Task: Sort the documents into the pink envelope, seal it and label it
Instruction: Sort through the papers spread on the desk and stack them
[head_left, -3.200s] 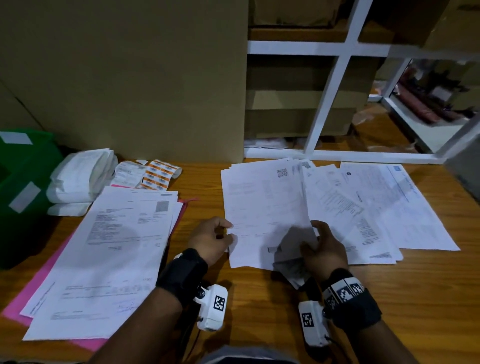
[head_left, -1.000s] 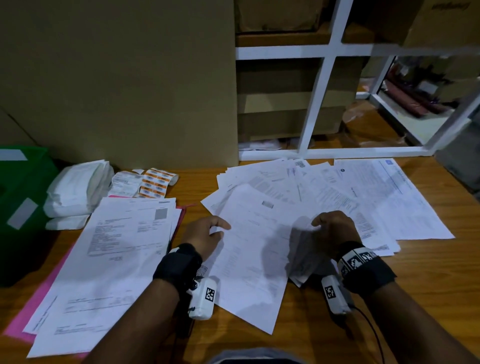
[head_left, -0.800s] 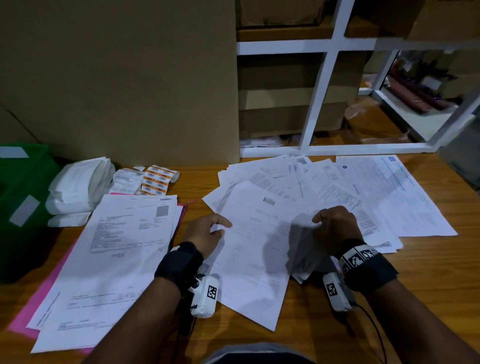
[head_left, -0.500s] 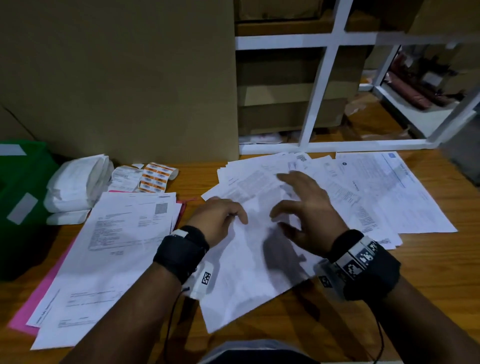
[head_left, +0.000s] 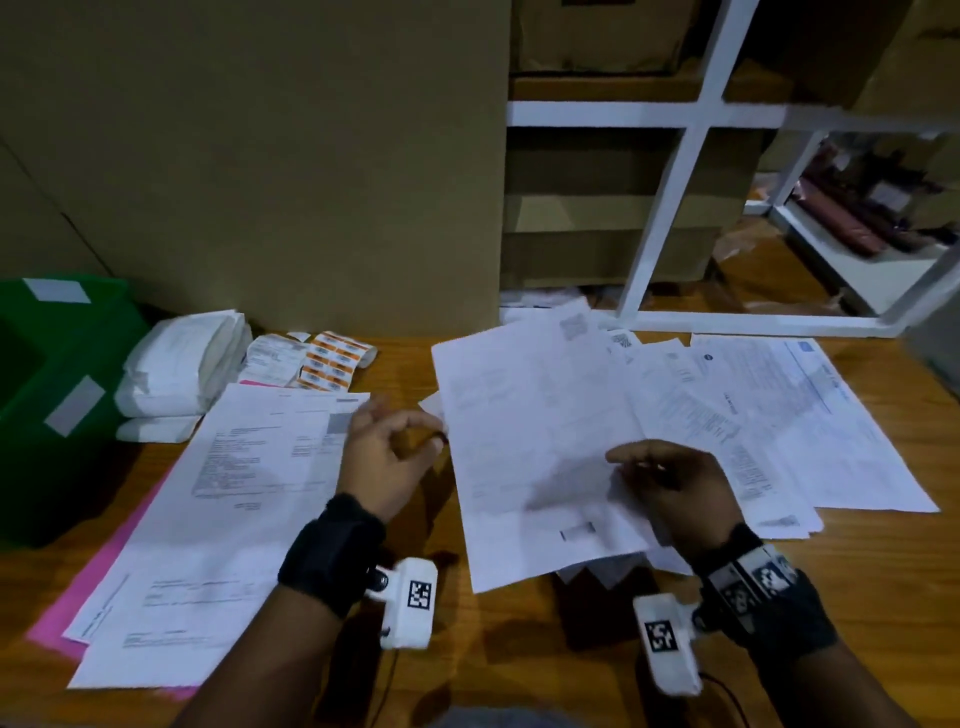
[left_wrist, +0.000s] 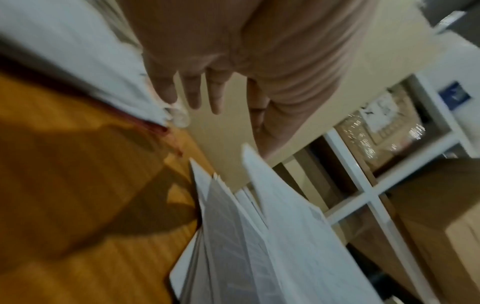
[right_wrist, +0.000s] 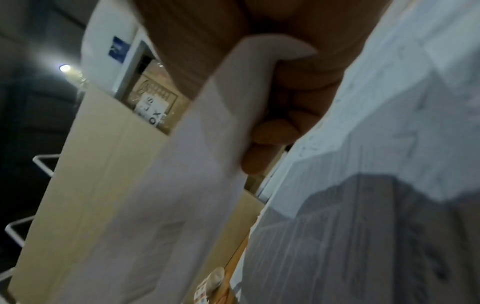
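I see the pink envelope (head_left: 111, 561) lying flat at the left of the table (head_left: 883, 597). It is bright pink, and only its left edge and lower corner show, because a stack of printed white sheets (head_left: 228, 519) covers most of it. In the middle, one printed sheet (head_left: 535, 452) is lifted and tilted above the spread documents (head_left: 779, 415), which fan over the right part of the table. My right hand (head_left: 670, 488) grasps this sheet at its lower right part; in the right wrist view the fingers (right_wrist: 272, 131) curl under the paper. My left hand (head_left: 384, 457) hangs just beside the sheet's left edge, its grip released, fingers loosely bent and holding nothing. Behind the stack lie folded white bundles (head_left: 176, 364) and orange labels (head_left: 332, 364), with a green bin (head_left: 47, 395) at the far left.
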